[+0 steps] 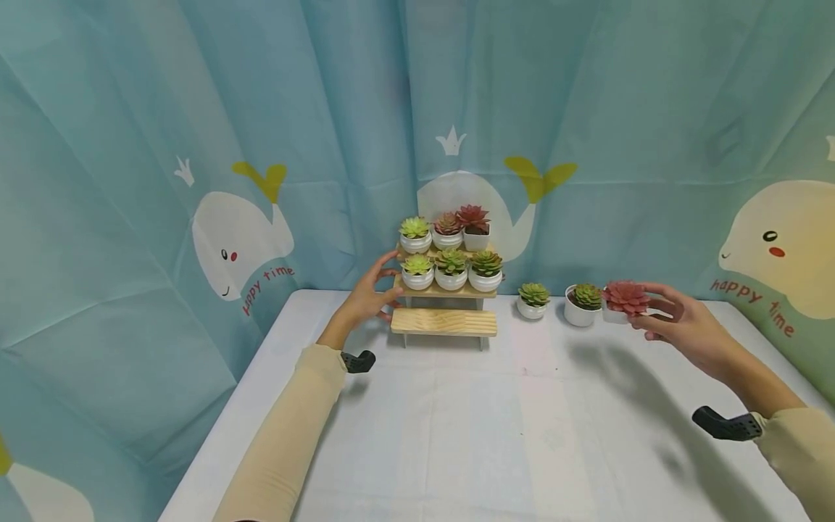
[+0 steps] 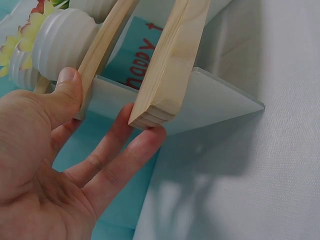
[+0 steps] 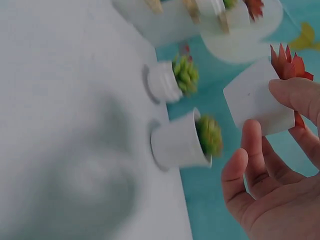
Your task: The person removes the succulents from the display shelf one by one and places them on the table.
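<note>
My right hand [image 1: 691, 326] holds a potted red succulent [image 1: 626, 297] up at the right, beside two green potted plants. In the right wrist view its square white pot [image 3: 257, 97] sits between thumb and fingers. My left hand [image 1: 365, 297] grips the left end of a three-step wooden plant stand [image 1: 443, 321]. The left wrist view has the thumb on the edge of the middle shelf [image 2: 97, 55], with fingertips at the end of the lowest shelf [image 2: 167, 75]. Potted succulents fill the top and middle steps; the lowest is bare.
A small green succulent [image 1: 533, 299] stands right of the stand, and a larger white pot with a green succulent [image 1: 583, 304] is beside it. Behind the white-covered table [image 1: 483, 428] hangs a blue whale-print curtain [image 1: 352, 145].
</note>
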`<state>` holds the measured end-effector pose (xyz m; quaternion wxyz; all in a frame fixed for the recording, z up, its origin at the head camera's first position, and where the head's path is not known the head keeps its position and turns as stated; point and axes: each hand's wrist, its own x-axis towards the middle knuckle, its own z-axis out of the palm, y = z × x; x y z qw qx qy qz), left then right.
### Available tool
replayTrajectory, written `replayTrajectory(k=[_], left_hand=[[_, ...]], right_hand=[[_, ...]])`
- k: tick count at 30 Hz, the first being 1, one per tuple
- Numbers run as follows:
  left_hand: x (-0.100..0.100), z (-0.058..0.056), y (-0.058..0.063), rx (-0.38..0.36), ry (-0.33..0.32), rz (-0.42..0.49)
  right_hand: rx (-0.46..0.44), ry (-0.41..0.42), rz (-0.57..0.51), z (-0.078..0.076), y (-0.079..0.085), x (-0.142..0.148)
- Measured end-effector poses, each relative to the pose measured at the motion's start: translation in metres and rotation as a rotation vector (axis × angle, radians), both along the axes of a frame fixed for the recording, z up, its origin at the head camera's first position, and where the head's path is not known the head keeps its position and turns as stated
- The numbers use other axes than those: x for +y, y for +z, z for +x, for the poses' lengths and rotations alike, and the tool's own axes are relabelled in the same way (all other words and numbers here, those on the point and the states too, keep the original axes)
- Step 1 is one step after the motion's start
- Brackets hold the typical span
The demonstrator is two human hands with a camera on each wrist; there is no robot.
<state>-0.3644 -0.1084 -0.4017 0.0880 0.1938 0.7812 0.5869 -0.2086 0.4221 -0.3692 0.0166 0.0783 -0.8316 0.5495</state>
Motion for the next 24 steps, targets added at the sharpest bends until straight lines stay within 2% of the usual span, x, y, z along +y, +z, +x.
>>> replayTrajectory(k=[11,17,24], left_hand=[[0.0,-0.002,-0.001,0.007,-0.007,-0.004],[0.0,-0.002,-0.001,0.007,-0.002,0.008],[0.0,-0.003,-0.003,-0.001,-0.009,0.015]], right_hand=[[-0.038,0.021,-0.217,-0.008,-0.018,0.036],[-0.074,-0.008,-0.267,-0.019,-0.031,0.047],[-0.145,-0.057,-0.233,-0.034,-0.046,0.054]])
